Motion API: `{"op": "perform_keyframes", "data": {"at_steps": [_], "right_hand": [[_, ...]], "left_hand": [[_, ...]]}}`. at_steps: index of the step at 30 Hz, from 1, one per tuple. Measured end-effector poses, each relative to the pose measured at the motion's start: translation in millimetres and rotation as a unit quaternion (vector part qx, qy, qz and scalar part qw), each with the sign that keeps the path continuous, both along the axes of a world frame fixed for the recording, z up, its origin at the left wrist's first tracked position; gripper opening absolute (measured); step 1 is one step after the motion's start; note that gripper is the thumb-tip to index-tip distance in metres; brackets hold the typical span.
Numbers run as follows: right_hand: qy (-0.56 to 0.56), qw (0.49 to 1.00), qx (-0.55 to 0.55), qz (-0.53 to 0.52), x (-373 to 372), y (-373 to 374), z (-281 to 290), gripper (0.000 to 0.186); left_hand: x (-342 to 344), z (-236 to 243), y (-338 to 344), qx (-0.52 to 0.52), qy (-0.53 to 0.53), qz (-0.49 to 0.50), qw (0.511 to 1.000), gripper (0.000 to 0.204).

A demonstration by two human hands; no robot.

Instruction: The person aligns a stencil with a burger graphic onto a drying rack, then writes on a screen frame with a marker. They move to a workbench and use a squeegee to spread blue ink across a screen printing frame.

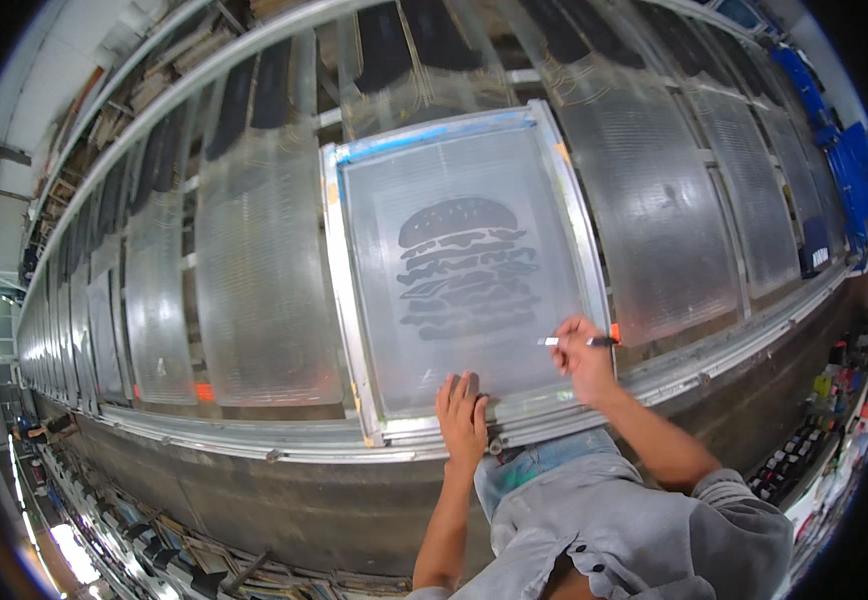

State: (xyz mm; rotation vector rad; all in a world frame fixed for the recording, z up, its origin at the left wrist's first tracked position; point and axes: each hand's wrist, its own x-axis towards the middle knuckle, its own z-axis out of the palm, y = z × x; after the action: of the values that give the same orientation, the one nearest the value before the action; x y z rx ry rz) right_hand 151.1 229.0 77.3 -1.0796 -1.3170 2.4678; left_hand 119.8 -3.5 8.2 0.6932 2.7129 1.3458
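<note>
In the head view a metal-framed screen (454, 170) with blue tape along its far edge bears a dark stencil of a layered burger (464, 225). My right hand (582, 362), over the screen's lower right, grips a thin silver-and-black pen (599, 341) held crosswise. My left hand (459, 425) is at the near edge of the screen, fingers curled on a small dark object (476, 388), partly hidden by them, too unclear to name.
A long metal-railed table (254, 438) carries rows of translucent boards (254, 280) with dark tops on both sides. Blue plastic parts (849, 175) are at the far right. Shelves of small containers (794, 450) stand low at right, and stacked boards (154, 60) lie beyond the table.
</note>
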Motion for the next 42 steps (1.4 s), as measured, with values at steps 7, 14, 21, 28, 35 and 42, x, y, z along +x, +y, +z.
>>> {"op": "perform_keyframes", "data": {"at_steps": [7, 14, 21, 28, 35, 42], "right_hand": [[0.088, 0.994, 0.05, 0.045, 73, -61, 94, 0.011], [0.223, 0.953, 0.185, 0.093, 89, -67, 172, 0.011], [0.231, 0.939, 0.225, 0.124, 110, -44, 173, 0.013], [0.14, 0.924, 0.308, 0.18, 130, 18, 171, 0.011], [0.127, 0.93, 0.214, 0.272, 138, 80, 171, 0.013], [0.148, 0.896, 0.19, 0.373, 139, 110, 168, 0.012]], "left_hand": [[14, 87, -6, 0.26, -0.233, 0.108, 0.931, 0.017], [37, 164, 14, 0.405, -0.185, 0.004, 0.895, 0.018], [63, 181, 48, 0.447, -0.158, 0.013, 0.881, 0.02], [87, 181, 89, 0.272, 0.019, -0.028, 0.962, 0.022], [120, 196, 121, 0.195, 0.075, -0.071, 0.975, 0.017], [143, 189, 132, 0.21, -0.175, -0.084, 0.958, 0.015]]}}
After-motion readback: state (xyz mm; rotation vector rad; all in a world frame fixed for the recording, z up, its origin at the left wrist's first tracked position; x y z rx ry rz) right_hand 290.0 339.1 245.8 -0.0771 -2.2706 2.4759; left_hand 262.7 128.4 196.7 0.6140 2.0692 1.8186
